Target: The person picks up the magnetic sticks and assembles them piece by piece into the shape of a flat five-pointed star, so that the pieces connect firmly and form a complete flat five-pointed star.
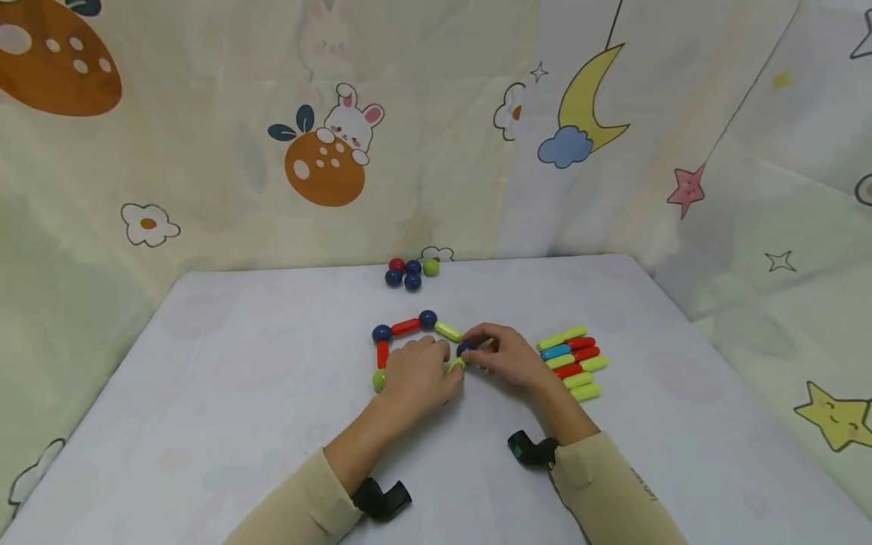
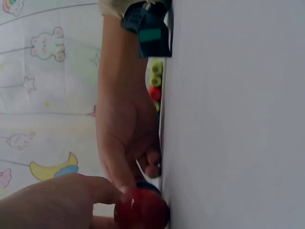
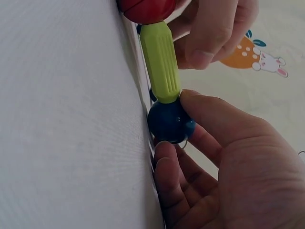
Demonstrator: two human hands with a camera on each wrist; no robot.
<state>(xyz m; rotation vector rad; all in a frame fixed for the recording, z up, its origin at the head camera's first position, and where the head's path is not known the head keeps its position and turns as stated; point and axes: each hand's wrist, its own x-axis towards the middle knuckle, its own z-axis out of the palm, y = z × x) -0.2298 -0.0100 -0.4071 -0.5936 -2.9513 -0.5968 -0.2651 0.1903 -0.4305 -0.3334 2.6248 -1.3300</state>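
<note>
My right hand (image 1: pixel 507 357) pinches a dark blue ball (image 3: pixel 170 120) between thumb and fingers, low over the table. A ribbed yellow-green rod (image 3: pixel 161 62) joins that ball to a red ball (image 2: pixel 141 210). My left hand (image 1: pixel 418 376) holds the red ball, its fingers beside the rod; in the head view this hand hides the ball. Beyond the hands, a bent chain runs from a green ball (image 1: pixel 378 380) through a red rod (image 1: pixel 382 353), a blue ball (image 1: pixel 381 334), another red rod (image 1: pixel 406 327) and a blue ball (image 1: pixel 428 319) to a yellow-green rod (image 1: pixel 448 331).
Several loose balls, including a green ball (image 1: pixel 431 266) and a red ball (image 1: pixel 397 265), lie at the table's back edge. Right of the hands is a stack of yellow-green, red and blue rods (image 1: pixel 572 365). A patterned cloth (image 1: pixel 436 151) hangs behind the white table (image 1: pixel 238 424).
</note>
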